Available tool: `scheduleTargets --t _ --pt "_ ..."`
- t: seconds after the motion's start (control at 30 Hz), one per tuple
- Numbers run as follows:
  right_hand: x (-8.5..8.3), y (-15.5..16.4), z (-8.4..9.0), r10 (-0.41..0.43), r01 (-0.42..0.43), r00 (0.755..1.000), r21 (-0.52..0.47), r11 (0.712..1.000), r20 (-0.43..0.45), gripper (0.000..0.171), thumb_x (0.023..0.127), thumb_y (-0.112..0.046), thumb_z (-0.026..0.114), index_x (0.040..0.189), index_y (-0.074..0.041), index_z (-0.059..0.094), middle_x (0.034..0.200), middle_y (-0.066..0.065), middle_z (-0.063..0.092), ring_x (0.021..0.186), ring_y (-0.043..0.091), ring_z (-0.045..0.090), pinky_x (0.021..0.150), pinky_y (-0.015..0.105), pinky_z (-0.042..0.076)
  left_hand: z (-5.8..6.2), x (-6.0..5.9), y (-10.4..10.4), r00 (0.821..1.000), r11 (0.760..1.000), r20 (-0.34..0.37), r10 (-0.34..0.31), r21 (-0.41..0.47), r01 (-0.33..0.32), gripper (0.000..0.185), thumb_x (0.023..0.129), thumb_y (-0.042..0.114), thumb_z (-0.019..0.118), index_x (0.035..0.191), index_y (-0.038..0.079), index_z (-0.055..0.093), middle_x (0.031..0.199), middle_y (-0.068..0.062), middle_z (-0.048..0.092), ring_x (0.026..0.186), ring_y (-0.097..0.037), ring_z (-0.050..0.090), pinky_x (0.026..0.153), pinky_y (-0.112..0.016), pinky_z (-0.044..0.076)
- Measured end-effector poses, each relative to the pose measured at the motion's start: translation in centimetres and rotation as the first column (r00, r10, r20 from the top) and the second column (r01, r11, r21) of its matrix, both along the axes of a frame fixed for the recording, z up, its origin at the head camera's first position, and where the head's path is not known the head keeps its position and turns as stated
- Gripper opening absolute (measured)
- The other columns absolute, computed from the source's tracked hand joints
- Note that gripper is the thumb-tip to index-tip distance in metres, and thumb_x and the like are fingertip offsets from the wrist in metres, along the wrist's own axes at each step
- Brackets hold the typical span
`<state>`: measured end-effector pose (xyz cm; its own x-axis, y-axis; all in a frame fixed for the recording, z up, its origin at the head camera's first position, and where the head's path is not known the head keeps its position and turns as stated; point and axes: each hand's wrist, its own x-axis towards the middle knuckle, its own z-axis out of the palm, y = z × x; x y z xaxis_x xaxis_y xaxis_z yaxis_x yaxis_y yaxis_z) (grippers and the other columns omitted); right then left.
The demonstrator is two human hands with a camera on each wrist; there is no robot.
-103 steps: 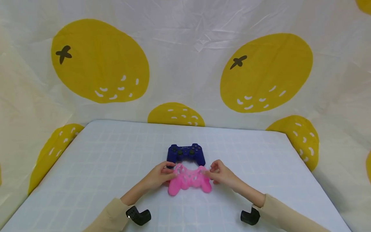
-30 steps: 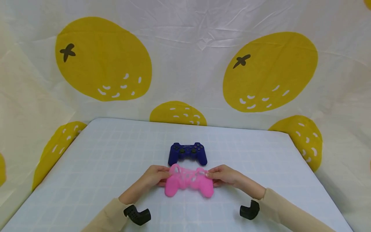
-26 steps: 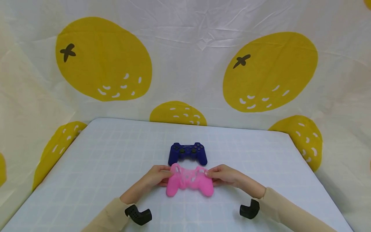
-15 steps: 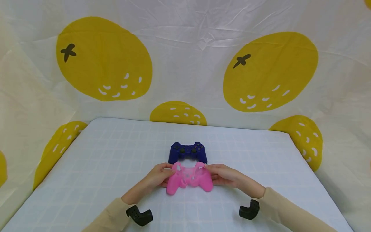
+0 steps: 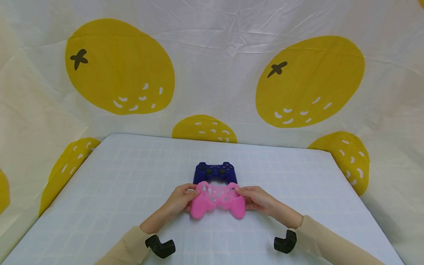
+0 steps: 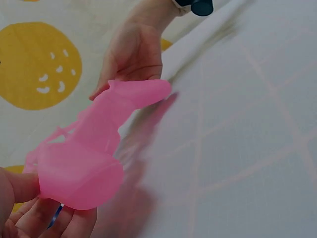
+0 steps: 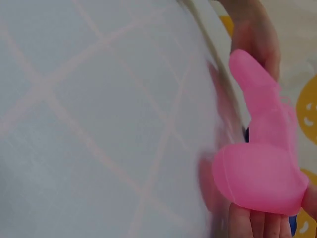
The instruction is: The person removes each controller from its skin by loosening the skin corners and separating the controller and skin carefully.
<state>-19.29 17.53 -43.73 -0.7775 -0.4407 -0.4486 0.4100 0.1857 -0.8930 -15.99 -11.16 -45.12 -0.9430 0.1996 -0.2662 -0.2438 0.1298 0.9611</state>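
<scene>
A pink, soft-looking game controller cover point(image 5: 218, 198) with cut-out holes is held between both hands, raised a little over the table. My left hand point(image 5: 181, 198) pinches its left side, thumb on top and fingers beneath. On the other side my right hand point(image 5: 258, 198) pinches it the same way. In the left wrist view the cover point(image 6: 84, 163) shows its rounded grip end, with the fingers under it. The right wrist view shows the opposite grip of the cover point(image 7: 260, 178). Just behind lies a dark blue game controller point(image 5: 215, 172), its handles partly hidden by the cover.
A white table with a faint grid cloth point(image 5: 132, 176) spreads around the hands. Behind it hangs a pale curtain point(image 5: 212, 73) printed with large yellow fruit. Black wrist cameras point(image 5: 160, 246) sit at both cuffs.
Both hands have shifted their hold from the cover's edges to a pinch on each side. The cover has been lifted and moved slightly toward the blue controller, which stays put.
</scene>
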Motion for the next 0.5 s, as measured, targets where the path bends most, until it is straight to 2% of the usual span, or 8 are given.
scheduleTargets --t 0.1,0.27,0.37,0.5 --pt "0.1 0.2 -0.1 0.017 -0.018 1.0 0.016 1.0 0.01 0.032 0.097 -0.03 0.056 0.11 -0.003 0.066 0.084 -0.006 0.067 0.076 0.005 0.064 0.071 0.024 0.055 0.0 0.0 0.4 0.999 0.999 0.01 0.03 -0.024 -0.03 0.036 0.096 0.017 0.057 0.125 -0.004 0.055 0.075 0.002 0.068 0.056 -0.005 0.055 0.049 -0.02 0.044" --pt "0.4 0.5 -0.4 0.109 -0.109 0.994 0.067 0.992 0.011 0.051 0.097 -0.035 0.054 0.128 0.007 0.055 0.088 -0.002 0.067 0.079 0.007 0.063 0.074 0.023 0.056 -0.3 0.1 0.9 0.998 0.997 0.029 0.05 -0.053 -0.048 0.035 0.095 0.015 0.057 0.124 -0.003 0.057 0.074 0.003 0.068 0.057 -0.005 0.055 0.049 -0.021 0.047" --pt "0.6 0.8 -0.5 0.164 -0.162 0.986 0.053 0.985 -0.033 0.056 0.097 -0.029 0.057 0.135 0.01 0.046 0.098 0.0 0.068 0.087 0.008 0.064 0.08 0.026 0.056 -0.5 0.1 1.0 0.997 0.996 0.034 0.065 -0.06 -0.063 0.035 0.094 0.014 0.057 0.125 -0.003 0.057 0.075 0.001 0.068 0.057 -0.006 0.056 0.05 -0.021 0.049" --pt "0.9 1.2 -0.3 0.154 -0.153 0.986 0.009 0.988 -0.064 0.054 0.093 -0.018 0.063 0.133 0.013 0.044 0.099 -0.001 0.07 0.089 0.009 0.065 0.083 0.029 0.056 -0.6 0.0 1.1 0.996 0.995 0.031 0.082 -0.053 -0.08 0.035 0.094 0.017 0.058 0.124 -0.001 0.059 0.07 0.002 0.066 0.057 -0.007 0.057 0.049 -0.022 0.049"
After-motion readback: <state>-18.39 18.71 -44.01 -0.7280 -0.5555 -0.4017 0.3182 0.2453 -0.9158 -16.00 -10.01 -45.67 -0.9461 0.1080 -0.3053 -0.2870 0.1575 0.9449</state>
